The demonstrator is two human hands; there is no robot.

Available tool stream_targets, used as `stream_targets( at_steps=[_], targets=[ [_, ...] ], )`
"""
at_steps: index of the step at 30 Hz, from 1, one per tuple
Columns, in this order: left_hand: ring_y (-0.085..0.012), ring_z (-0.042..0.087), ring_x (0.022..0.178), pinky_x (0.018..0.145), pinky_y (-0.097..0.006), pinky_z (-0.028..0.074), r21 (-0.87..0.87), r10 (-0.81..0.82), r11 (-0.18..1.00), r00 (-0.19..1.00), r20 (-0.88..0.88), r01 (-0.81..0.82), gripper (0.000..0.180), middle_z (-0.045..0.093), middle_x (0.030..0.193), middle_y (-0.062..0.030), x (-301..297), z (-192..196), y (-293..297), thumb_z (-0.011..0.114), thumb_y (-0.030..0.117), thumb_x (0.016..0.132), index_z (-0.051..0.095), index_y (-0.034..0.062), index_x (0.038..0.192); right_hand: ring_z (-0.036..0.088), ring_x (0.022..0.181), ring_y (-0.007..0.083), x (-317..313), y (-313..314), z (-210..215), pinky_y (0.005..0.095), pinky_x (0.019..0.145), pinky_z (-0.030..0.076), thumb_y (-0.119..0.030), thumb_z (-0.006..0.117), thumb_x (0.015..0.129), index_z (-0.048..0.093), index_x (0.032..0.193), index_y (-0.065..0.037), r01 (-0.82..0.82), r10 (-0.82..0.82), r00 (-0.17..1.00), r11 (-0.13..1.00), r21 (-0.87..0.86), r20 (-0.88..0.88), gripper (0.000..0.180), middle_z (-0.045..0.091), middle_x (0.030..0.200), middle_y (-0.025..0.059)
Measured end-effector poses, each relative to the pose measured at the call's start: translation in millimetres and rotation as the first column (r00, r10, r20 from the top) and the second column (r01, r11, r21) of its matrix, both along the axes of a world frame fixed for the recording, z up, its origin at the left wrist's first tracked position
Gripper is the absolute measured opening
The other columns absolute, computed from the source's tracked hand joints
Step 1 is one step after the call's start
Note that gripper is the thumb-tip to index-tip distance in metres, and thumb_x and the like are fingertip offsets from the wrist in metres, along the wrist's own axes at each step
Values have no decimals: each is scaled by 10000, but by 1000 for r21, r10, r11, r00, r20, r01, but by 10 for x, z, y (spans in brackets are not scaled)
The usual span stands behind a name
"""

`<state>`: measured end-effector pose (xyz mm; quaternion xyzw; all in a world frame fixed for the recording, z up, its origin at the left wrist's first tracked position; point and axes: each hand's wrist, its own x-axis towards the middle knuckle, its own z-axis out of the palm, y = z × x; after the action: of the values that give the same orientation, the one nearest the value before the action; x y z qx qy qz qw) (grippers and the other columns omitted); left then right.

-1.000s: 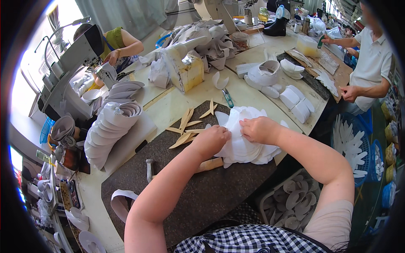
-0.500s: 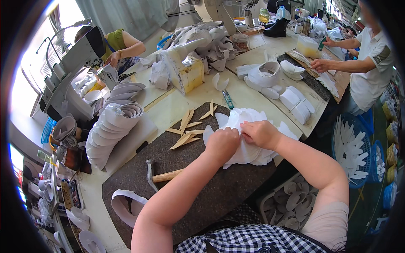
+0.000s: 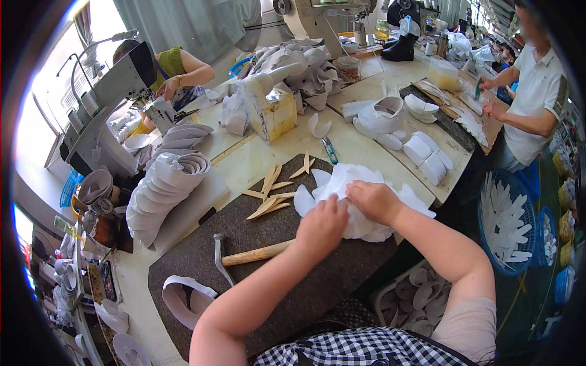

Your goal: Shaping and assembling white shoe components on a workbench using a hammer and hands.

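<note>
A loose heap of thin white shoe-lining pieces (image 3: pixel 366 230) lies on the dark work slab (image 3: pixel 256 235) in front of me. My right hand (image 3: pixel 375 201) is on top of the heap, its fingers closed on a white piece near the middle. My left hand (image 3: pixel 322 224) rests at the heap's near left edge, fingers stretched forward and loosely apart; nothing shows in it. Left of the heap lie several pale tan pointed strips (image 3: pixel 268 204). A hammer (image 3: pixel 256 252) with a wooden handle lies under the line of my left forearm, beside a curved white shoe piece (image 3: pixel 183 300).
A stack of nested white shoe parts (image 3: pixel 162 198) stands left, near a sewing machine (image 3: pixel 101 131). Green-handled snips (image 3: pixel 330 150) lie beyond the heap. At the right, a co-worker (image 3: pixel 534 91) handles white pieces on a board. A blue basket (image 3: pixel 510 268) stands below.
My left hand has drawn back left and toward me, away from my right hand, and its fingers have loosened. My right hand has hardly moved. The co-worker's hands have shifted.
</note>
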<state>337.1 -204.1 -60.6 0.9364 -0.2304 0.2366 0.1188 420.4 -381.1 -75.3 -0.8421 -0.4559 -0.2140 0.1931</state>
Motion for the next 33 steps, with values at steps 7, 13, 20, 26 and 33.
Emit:
stream_targets(
  at_steps=[7, 13, 20, 26, 33],
  targets=[
    [-401, 515, 1089, 872, -425, 488, 72, -20, 997, 995, -102, 27, 302, 520, 1113, -206, -305, -127, -77, 548, 105, 802, 531, -8, 1082, 634, 703, 322, -25, 77, 28, 403, 593, 509, -130, 552, 868, 572, 858, -55, 63, -52, 994, 991, 118, -92, 78, 613, 808, 122],
    [-370, 533, 1036, 858, -401, 494, 107, 26, 994, 994, -104, -15, 367, 529, 1088, -206, -311, -230, -163, 564, 150, 822, 527, -6, 1153, 563, 519, 124, 332, 141, 116, 268, 518, 499, -149, 594, 925, 579, 869, 0, 391, -209, 902, 765, 511, -377, 160, 601, 707, 50],
    [-332, 555, 988, 829, -392, 493, 103, 46, 994, 993, -110, -35, 431, 553, 1106, -188, -248, -143, -244, 582, 228, 861, 520, 14, 1230, 613, 724, 142, 620, -169, 823, 294, 610, 558, -168, 573, 938, 543, 1000, -11, 589, 129, 783, 158, 792, -608, 171, 620, 895, 69],
    [-267, 579, 886, 678, -361, 481, -293, 118, 949, 993, 1, -112, 342, 606, 1006, -114, -349, 40, 22, 622, 284, 884, 547, 58, 1129, 614, 835, 158, -128, 273, 821, 333, 731, 563, -113, 590, 913, 464, 1143, -41, 514, 591, 572, 283, 810, -569, 272, 582, 992, 61],
    [-259, 589, 688, 634, -364, 460, -784, -81, 473, 866, -493, -402, 160, 590, 776, -114, -1541, 380, 484, 590, 169, 926, 497, 50, 979, 616, 776, 125, -1496, 506, 276, 251, 664, 516, -57, 611, 904, 488, 1122, -32, 232, 559, 344, 728, 645, -755, 251, 616, 978, 80]
  ],
)
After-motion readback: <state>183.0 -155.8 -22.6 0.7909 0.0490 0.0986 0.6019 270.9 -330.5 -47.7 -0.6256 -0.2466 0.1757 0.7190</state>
